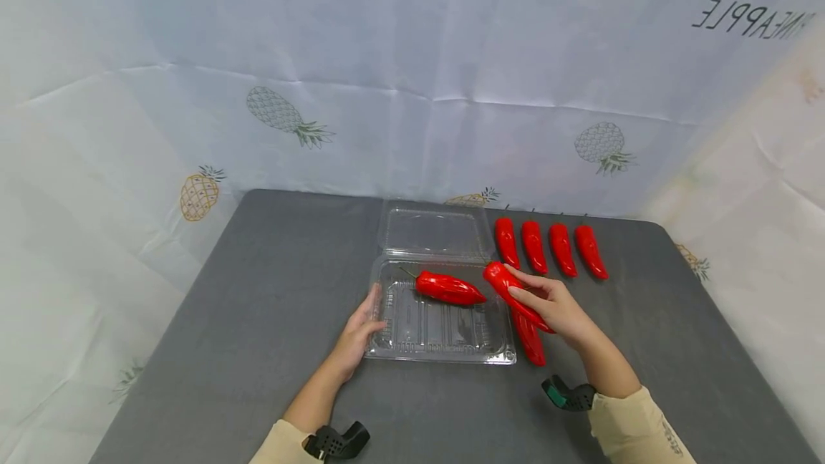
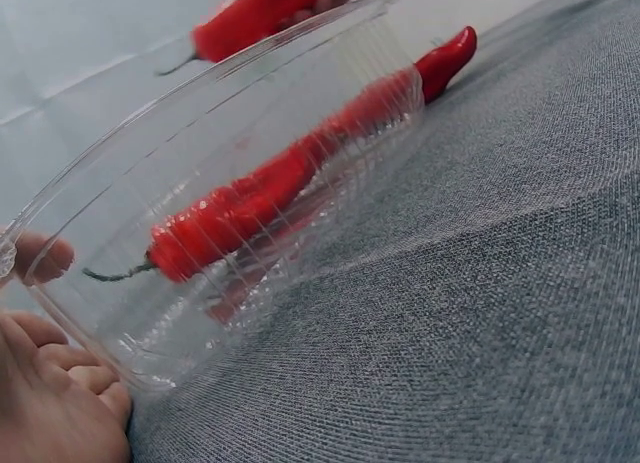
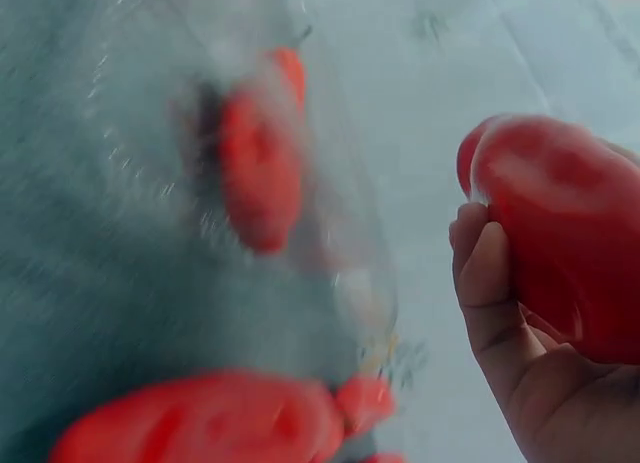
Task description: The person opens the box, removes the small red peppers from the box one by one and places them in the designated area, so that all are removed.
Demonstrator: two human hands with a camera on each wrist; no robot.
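Observation:
My left hand (image 1: 354,331) holds the left side of a clear plastic container (image 1: 412,335), its thumb over the rim and the other fingers outside the wall. One red chili pepper (image 1: 447,288) lies inside, its green stem pointing left; the left wrist view shows it through the clear wall. Above the container's right rim, my right hand (image 1: 557,310) pinches another red chili pepper (image 3: 560,223) between thumb and fingers. That pepper slants, with its stem end toward the container. Beneath it, a further red chili pepper (image 1: 531,347) lies on the table along the container's right side.
The container's clear lid (image 1: 435,231) is folded back flat behind it. Several more red chili peppers (image 1: 562,249) stand in a row at the back right of the grey table (image 1: 277,271). A pineapple-print cloth (image 1: 412,142) hangs behind the table.

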